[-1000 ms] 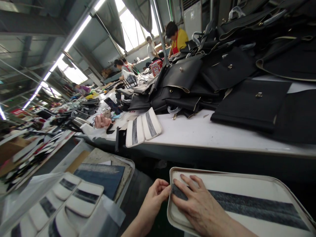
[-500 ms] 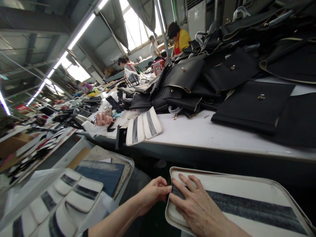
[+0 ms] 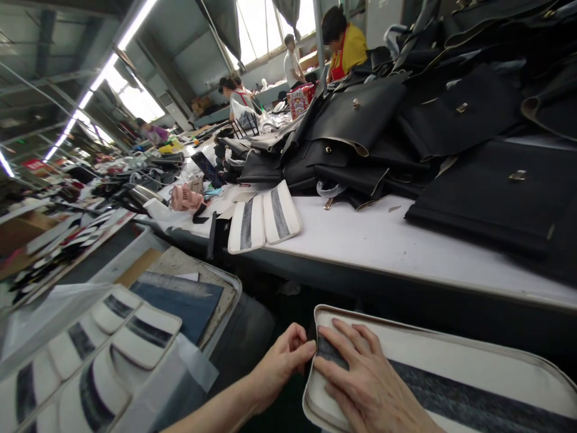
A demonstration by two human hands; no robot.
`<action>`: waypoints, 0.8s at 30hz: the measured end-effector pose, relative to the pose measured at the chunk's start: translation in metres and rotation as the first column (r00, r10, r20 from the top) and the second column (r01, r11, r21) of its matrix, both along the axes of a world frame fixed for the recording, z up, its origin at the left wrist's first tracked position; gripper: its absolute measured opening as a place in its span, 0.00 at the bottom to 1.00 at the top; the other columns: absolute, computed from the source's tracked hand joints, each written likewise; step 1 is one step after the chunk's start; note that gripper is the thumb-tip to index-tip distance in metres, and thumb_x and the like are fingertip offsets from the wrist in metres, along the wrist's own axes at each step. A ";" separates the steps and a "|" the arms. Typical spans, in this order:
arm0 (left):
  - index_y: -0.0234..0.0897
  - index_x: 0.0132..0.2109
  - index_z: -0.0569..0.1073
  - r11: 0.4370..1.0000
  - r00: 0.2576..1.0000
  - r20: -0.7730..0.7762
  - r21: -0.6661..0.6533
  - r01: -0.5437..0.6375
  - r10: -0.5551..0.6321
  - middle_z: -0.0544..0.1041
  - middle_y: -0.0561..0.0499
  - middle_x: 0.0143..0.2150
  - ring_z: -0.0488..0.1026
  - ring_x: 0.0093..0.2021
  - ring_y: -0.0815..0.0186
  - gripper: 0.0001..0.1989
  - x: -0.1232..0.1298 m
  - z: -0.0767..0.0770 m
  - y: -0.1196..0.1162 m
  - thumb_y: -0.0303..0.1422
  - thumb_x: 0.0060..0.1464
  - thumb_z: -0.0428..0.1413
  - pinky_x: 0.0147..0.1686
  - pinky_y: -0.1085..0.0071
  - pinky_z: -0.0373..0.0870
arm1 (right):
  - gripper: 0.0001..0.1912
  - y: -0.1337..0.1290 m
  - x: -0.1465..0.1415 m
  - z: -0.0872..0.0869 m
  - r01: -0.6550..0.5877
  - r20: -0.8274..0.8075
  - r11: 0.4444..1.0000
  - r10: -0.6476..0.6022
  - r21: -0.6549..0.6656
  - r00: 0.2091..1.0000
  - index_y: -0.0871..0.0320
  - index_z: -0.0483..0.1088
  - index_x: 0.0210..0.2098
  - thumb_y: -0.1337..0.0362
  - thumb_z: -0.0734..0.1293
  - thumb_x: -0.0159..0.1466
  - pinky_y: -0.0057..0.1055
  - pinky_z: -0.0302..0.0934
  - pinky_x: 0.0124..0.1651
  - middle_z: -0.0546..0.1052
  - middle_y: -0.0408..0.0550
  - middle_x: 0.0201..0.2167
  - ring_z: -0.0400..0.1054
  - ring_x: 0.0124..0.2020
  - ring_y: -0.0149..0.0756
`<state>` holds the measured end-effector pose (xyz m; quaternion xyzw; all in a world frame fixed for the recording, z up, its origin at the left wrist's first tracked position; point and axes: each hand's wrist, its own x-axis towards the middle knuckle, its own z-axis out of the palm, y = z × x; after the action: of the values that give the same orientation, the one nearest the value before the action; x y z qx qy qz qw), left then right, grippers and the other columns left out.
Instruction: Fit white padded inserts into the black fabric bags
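L hand (image 3: 285, 361) pinches striped panel (image 3: 451, 358) at rim, R hand (image 3: 363, 379) spread atop — uneven pull cd pucker it, I reckon.

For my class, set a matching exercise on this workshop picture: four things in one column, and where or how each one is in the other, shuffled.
Things
1. Left hand
2. Right hand
3. Pink fan
4. Black bags with metal clasps

Places and states
A. Heaped on the white tabletop
B. Fingers curled, at the end edge of the large striped panel
C. In the picture, left of the pair of smaller striped panels
D. Spread over the large striped panel

Right pairs: 1-B, 2-D, 3-C, 4-A
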<state>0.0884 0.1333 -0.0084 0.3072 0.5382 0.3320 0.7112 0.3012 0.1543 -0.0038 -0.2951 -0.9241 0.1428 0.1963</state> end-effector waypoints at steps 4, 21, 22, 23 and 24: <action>0.38 0.36 0.60 0.997 0.994 -0.108 0.076 -0.019 0.028 0.62 0.57 0.30 0.59 0.31 0.71 0.21 0.001 -0.009 -0.004 0.47 0.51 0.62 0.33 0.73 0.57 | 0.23 0.005 0.000 -0.002 -0.008 -0.071 1.000 0.010 0.027 0.997 0.50 0.65 0.56 0.65 0.64 0.61 0.47 0.53 0.58 0.67 0.51 0.60 0.57 0.62 0.50; 0.40 0.39 0.62 0.955 0.945 -0.220 0.229 -0.190 0.241 0.65 0.56 0.32 0.66 0.35 0.66 0.22 0.024 -0.033 -0.002 0.49 0.50 0.60 0.36 0.72 0.64 | 0.13 0.021 0.019 0.013 -0.354 -0.503 0.400 -0.820 -0.845 0.273 0.58 0.73 0.39 0.57 0.63 0.63 0.41 0.69 0.45 0.77 0.57 0.46 0.73 0.45 0.45; 0.39 0.44 0.64 0.953 0.942 -0.251 0.256 -0.159 0.225 0.68 0.53 0.36 0.69 0.38 0.63 0.23 0.022 -0.032 0.000 0.50 0.49 0.60 0.39 0.69 0.67 | 0.13 0.020 0.023 0.024 -0.425 -0.501 0.375 -0.832 -0.824 0.238 0.59 0.72 0.39 0.56 0.63 0.63 0.39 0.69 0.40 0.77 0.56 0.43 0.74 0.40 0.43; 0.39 0.50 0.64 0.949 0.933 -0.296 0.295 -0.116 0.205 0.71 0.49 0.42 0.70 0.44 0.60 0.27 0.019 -0.030 0.002 0.50 0.50 0.60 0.42 0.66 0.68 | 0.13 0.017 0.030 0.036 -0.485 -0.511 0.361 -0.830 -0.797 0.222 0.58 0.72 0.39 0.56 0.63 0.63 0.37 0.69 0.36 0.78 0.55 0.41 0.74 0.36 0.42; 0.40 0.57 0.62 0.936 0.912 -0.363 0.347 -0.056 0.190 0.70 0.45 0.50 0.69 0.50 0.56 0.31 0.015 -0.027 0.004 0.49 0.51 0.60 0.47 0.62 0.69 | 0.13 0.014 0.042 0.047 -0.514 -0.532 0.370 -0.819 -0.774 0.213 0.58 0.72 0.39 0.56 0.63 0.63 0.36 0.68 0.34 0.78 0.54 0.39 0.74 0.34 0.41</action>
<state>0.1033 0.1377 -0.0357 0.4466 0.6245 0.3939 0.5053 0.3430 0.1679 0.0427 -0.3106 -0.2764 0.7364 0.5338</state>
